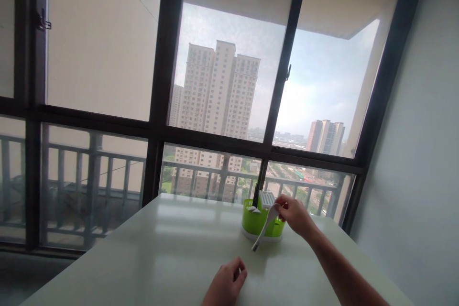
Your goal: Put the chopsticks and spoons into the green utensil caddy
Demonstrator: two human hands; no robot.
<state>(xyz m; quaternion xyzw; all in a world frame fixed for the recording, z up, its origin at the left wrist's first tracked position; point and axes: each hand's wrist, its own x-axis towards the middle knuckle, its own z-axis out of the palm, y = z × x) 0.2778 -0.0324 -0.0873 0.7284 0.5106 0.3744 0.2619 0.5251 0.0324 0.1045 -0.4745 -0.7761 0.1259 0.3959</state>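
A lime-green utensil holder [253,223] on a white base stands on the far part of the white table [172,253]. A white slotted utensil head [266,199] and another white piece stick up from it. My right hand [294,215] is beside the holder's right rim and grips a white spoon [264,231] by one end; the spoon slants down and left in front of the holder. My left hand [226,286] rests on the table near the front, fingers loosely curled, holding nothing.
Behind the table's far edge rises a large dark-framed window [276,95] with a balcony railing outside. A grey wall [423,162] runs along the right. The table's left edge slants toward the floor at left.
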